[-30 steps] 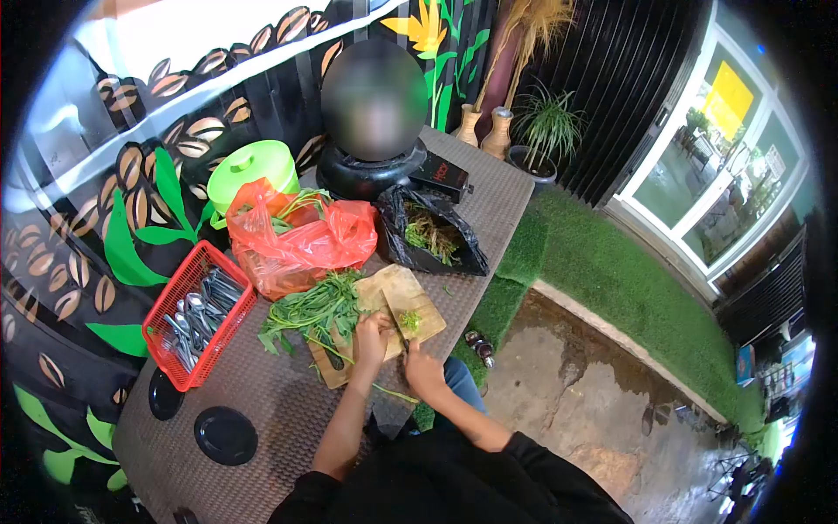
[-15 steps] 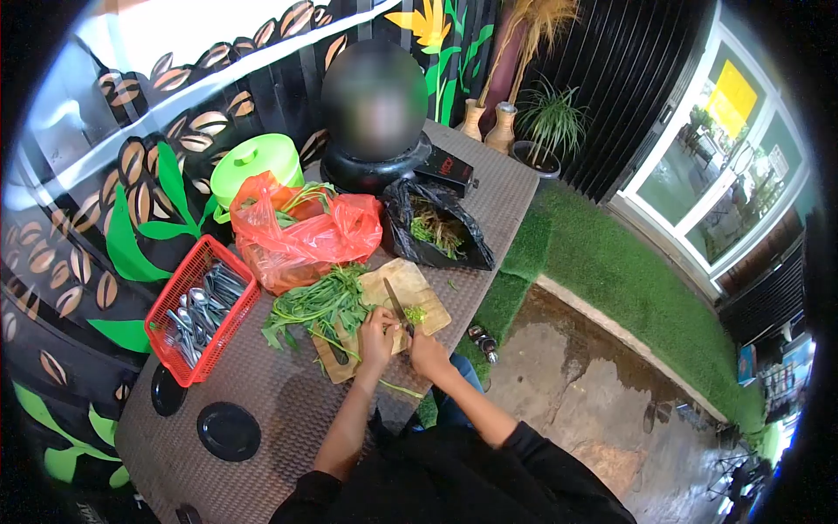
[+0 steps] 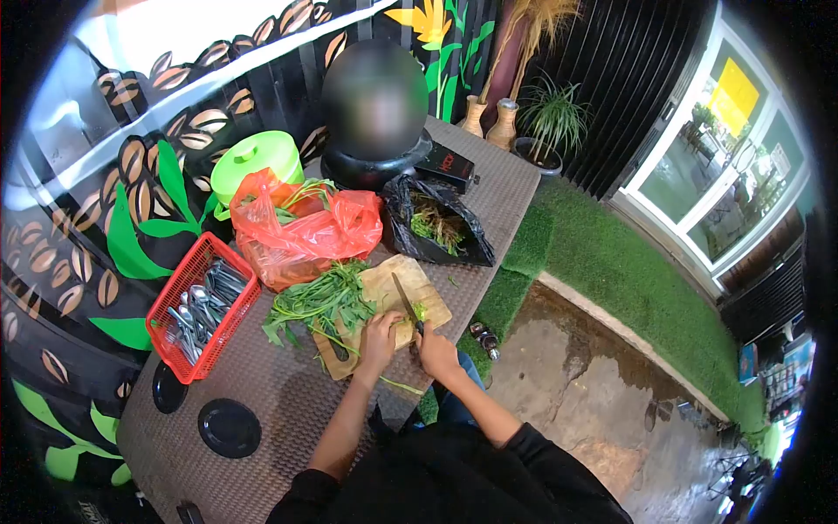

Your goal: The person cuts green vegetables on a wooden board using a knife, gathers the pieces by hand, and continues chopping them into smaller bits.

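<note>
My right hand [image 3: 438, 355] grips a kitchen knife [image 3: 405, 297] by its handle, the blade pointing away from me over a wooden cutting board [image 3: 432, 295]. To its left, my left hand [image 3: 378, 343] presses curled fingers onto green stems on the board; the fingertips partly hide them. A small heap of chopped green stem pieces [image 3: 420, 311] lies just right of the blade. Long-stemmed leafy greens [image 3: 319, 303] spread over the board's left side and onto the table. One loose stem [image 3: 400, 385] trails off the board's near edge.
Behind the board stand a red plastic bag [image 3: 305, 236] of greens and a black plastic bag [image 3: 467, 240] with plant scraps. A red basket [image 3: 157, 325] of cutlery, black plates [image 3: 230, 428], a green lidded pot [image 3: 253, 170] and a black stove [image 3: 449, 166] share the woven-textured table [image 3: 297, 410].
My right hand and the knife have shifted a little to the right, away from my left fingers, and some chopped bits moved with the blade. My left hand stays nearly in place.
</note>
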The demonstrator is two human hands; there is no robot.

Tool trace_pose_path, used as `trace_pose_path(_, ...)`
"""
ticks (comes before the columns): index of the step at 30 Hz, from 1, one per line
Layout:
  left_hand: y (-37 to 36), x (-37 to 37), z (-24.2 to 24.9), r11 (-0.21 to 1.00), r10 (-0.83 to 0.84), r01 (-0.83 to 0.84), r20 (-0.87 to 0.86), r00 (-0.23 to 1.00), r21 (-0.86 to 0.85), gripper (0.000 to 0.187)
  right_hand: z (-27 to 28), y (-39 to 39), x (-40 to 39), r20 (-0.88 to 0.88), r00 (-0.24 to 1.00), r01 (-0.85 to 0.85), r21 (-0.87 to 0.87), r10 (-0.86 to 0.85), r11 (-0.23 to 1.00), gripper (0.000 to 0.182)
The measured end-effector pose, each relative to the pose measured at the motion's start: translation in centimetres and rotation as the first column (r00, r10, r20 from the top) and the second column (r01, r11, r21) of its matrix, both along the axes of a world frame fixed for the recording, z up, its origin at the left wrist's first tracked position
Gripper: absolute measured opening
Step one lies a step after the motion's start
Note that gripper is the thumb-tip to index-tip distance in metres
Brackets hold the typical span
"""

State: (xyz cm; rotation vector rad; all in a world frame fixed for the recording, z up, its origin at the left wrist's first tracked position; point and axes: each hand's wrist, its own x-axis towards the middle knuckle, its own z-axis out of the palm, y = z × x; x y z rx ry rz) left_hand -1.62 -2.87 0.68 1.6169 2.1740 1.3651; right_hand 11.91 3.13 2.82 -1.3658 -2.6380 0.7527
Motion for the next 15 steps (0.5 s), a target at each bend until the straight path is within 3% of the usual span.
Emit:
trace_pose_path(2,0.6,0.0,0.3,0.998,-0.067,0.065,0.119,0.991,0.024,0.021,0.4,0.5,-0.1,0.014,1.000,-0.004,-0.023,0.004,1.000,0.040)
trace_pose_path(13,0.5,0.2,0.2,1.000,0.011,-0.011,0.131,0.991,-0.005,0.020,1.1,-1.5,-0.6,0.053,0.999,-0.003,-0.090,0.008,0.996,0.041)
trace_pose_path(15,0.7,0.2,-0.1,1.000,0.027,-0.029,0.147,0.989,0.011,0.019,1.2,-2.2,-1.0,0.119,0.992,0.042,-0.101,-0.030,0.994,0.028)
